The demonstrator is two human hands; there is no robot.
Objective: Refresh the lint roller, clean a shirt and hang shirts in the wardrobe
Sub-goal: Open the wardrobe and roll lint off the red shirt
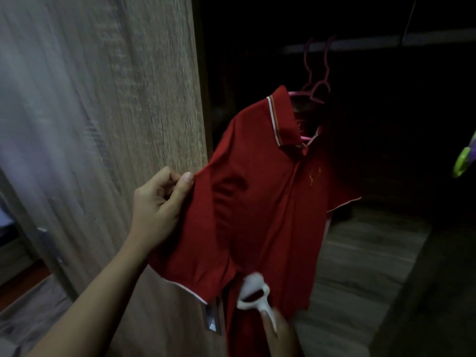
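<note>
Our left hand (157,202) pinches the red shirt (260,202) sleeve taut at nine o'clock. Our right hand (280,336) grips the lint roller (253,292) at six o'clock, nearer the hanging shirt's vertical front.

A home bedroom – wooden wardrobe (144,99), hanging rail (386,43), pink hangers (318,73)

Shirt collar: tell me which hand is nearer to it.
Left. The left hand pinches the red shirt's sleeve, below-left of the collar; the right hand holds the lint roller near the hem.

red shirt (260,202), pink hanger (315,88), seemingly white roller (255,292)
</note>
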